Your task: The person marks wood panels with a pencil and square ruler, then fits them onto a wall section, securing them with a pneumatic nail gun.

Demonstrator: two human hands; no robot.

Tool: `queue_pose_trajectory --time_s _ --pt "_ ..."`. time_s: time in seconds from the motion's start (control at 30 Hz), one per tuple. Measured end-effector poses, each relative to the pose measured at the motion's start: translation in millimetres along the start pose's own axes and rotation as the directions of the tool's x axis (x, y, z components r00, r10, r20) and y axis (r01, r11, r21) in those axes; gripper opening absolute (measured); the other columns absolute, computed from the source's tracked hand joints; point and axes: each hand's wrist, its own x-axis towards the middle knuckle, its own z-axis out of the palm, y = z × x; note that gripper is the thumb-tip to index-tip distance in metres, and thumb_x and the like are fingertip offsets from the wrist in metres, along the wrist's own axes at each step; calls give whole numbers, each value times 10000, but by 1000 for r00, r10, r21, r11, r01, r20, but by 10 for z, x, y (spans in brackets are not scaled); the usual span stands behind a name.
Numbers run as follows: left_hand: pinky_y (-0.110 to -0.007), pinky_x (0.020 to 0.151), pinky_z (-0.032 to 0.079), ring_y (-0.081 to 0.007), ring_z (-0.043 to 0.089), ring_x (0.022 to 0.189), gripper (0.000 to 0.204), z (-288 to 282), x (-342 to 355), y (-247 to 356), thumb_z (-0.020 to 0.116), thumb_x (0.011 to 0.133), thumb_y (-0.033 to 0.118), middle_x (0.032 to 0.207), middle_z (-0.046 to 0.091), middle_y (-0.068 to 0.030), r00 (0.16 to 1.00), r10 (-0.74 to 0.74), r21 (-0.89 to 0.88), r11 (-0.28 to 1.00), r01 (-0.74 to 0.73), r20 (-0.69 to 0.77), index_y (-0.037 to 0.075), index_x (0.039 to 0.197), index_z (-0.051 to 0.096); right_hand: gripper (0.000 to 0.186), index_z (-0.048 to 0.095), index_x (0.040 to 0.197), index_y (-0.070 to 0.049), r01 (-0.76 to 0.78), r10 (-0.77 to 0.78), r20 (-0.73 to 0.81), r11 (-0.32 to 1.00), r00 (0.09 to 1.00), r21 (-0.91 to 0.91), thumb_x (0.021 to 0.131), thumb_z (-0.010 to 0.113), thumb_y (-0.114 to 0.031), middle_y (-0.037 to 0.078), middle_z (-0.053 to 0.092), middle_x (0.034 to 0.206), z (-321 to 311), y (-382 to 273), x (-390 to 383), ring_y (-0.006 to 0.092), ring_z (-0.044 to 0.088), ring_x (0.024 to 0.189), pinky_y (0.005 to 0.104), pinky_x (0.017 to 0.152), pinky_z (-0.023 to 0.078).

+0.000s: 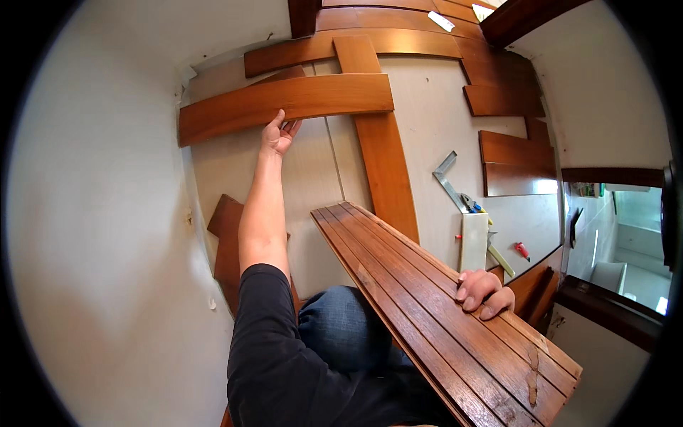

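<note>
My left hand (279, 135) reaches far forward and grips the near edge of a smooth reddish-brown floorboard (313, 96), thumb on top and fingers underneath. This board spans from the left wall across another floorboard (388, 171) that runs lengthwise below it. Close to my body, my right hand (485, 293) is wrapped over the right edge of a grooved wooden plank (427, 299), its thumb hidden. That plank slants across my front with its ridged underside up and shows a pale worn patch near its lower end.
Laid boards (398, 44) run along the far side, and more floorboards (519, 164) lie at right. A metal square (446, 181), pliers (469, 204) and a red-handled tool (522, 250) rest on the pale floor. Board pieces (228, 242) lie at left beside the white wall (107, 213).
</note>
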Motion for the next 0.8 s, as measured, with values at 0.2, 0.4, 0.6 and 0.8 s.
queue_pose_trajectory --time_s 0.2,0.4,0.6,0.8 --pt "-534 1038 561 -349 629 1186 348 -124 148 22 691 995 155 1314 627 -136 998 -3 15 1000 4 -58 58 1311 580 198 630 1006 -143 0 1 -42 1000 999 7 1013 632 -341 112 686 1102 24 -16 -34 294 636 1051 494 1030 405" --pt "-502 997 575 -330 637 1177 356 -213 194 -2 697 995 192 1321 622 -130 995 11 66 998 -5 -94 84 1316 584 240 628 972 -140 -4 4 -88 1000 996 3 1038 573 -363 118 696 1052 7 -7 7 293 648 1011 498 1020 412" --pt "-445 963 506 -274 607 1229 563 -184 165 21 736 949 444 1419 568 -125 992 -60 399 912 98 -108 141 1385 550 111 580 952 -186 123 -123 -24 992 992 2 1042 556 -246 74 672 981 -88 210 -127 267 641 956 467 1023 437" --pt "-430 878 558 -253 685 1091 539 -228 14 -108 712 954 515 1219 690 -101 991 -14 473 877 77 -136 125 1308 600 93 599 1086 -175 17 -38 163 991 986 130 1040 540 -231 82 588 1097 -241 194 -252 277 537 1141 484 1164 305"
